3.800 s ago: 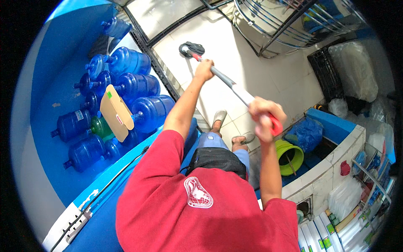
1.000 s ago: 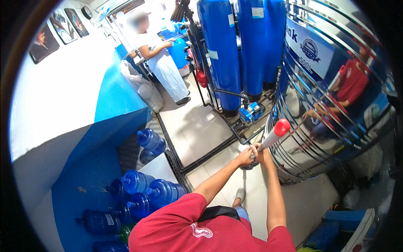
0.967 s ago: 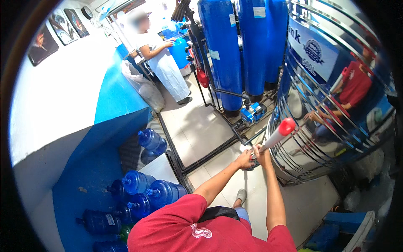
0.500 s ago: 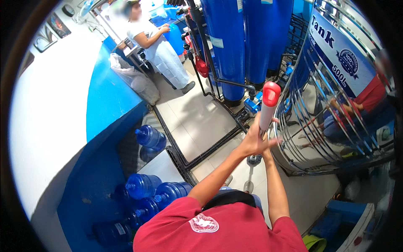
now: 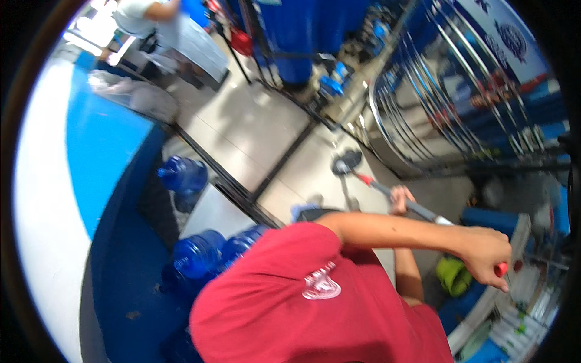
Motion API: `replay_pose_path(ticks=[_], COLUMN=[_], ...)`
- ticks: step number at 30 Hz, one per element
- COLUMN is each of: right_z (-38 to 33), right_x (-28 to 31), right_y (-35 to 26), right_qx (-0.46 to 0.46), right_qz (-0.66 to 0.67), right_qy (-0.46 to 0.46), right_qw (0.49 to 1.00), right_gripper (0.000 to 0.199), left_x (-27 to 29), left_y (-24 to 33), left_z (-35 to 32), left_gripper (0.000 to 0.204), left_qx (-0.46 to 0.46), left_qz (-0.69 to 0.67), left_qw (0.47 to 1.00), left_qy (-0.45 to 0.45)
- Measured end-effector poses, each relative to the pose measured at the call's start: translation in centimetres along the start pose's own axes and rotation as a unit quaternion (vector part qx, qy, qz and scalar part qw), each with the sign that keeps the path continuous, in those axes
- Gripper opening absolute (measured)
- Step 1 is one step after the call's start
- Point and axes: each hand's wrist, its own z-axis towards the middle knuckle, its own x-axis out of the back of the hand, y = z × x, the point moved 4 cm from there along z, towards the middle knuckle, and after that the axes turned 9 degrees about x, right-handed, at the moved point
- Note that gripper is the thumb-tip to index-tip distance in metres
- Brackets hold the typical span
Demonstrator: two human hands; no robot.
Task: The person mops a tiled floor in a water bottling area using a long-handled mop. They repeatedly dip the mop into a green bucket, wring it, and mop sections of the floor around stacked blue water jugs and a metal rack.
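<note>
A long-handled mop (image 5: 426, 213) slants from the floor up to the right, with a grey shaft, a red joint and a red grip end. Its dark, rounded head (image 5: 347, 162) lies on the tiles, blurred. My left hand (image 5: 484, 254) reaches across my body and is closed round the upper end, the red tip showing past the fingers. Lower down, my right hand (image 5: 401, 199) is wrapped round the shaft. My left arm covers part of my right arm.
Blue water jugs (image 5: 198, 253) stand at the left by a blue wall (image 5: 115, 272). Black pipes (image 5: 284, 158) run along the floor. A shiny railed tank (image 5: 417, 121) is at the right, blue cylinders (image 5: 290, 36) behind. A person in an apron (image 5: 193, 45) stands far left. A yellow-green container (image 5: 452, 275) sits at the right.
The mop has gone from upright to slanting, its grip end now at the lower right. My left hand has swung right with it, and my hands are farther apart. The view has shifted.
</note>
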Motion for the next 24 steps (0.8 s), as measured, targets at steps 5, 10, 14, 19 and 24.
replay_pose_path(ticks=[5, 10, 14, 19, 24], right_z=[0.7, 2.2, 2.9, 0.3, -3.1], right_x=[-5.0, -9.0, -8.6, -0.6, 11.6], right_y=[2.5, 3.0, 4.0, 2.4, -5.3], right_qx=[0.035, 0.077, 0.047, 0.022, 0.013], right_qz=[-0.04, -0.086, -0.031, -0.088, -0.076], right_qy=[-0.004, -0.098, -0.081, -0.221, -0.199], right_qw=[0.999, 0.988, 0.995, 0.971, 0.977], right_gripper=[0.032, 0.036, 0.035, 0.031, 0.023], left_x=[-1.9, -1.9, -3.8, -12.8, -24.9], left_y=[-1.6, -3.8, -6.9, -7.8, -5.9], left_z=[-3.4, -6.5, -6.9, -4.0, 2.4], left_gripper=[0.037, 0.036, 0.038, 0.035, 0.028], left_qx=[0.001, -0.025, -0.048, -0.072, -0.076], left_qz=[0.031, 0.085, 0.13, 0.126, 0.03], left_qw=[0.999, 0.996, 0.99, 0.989, 0.997], left_qy=[-0.027, 0.023, 0.031, 0.023, -0.008])
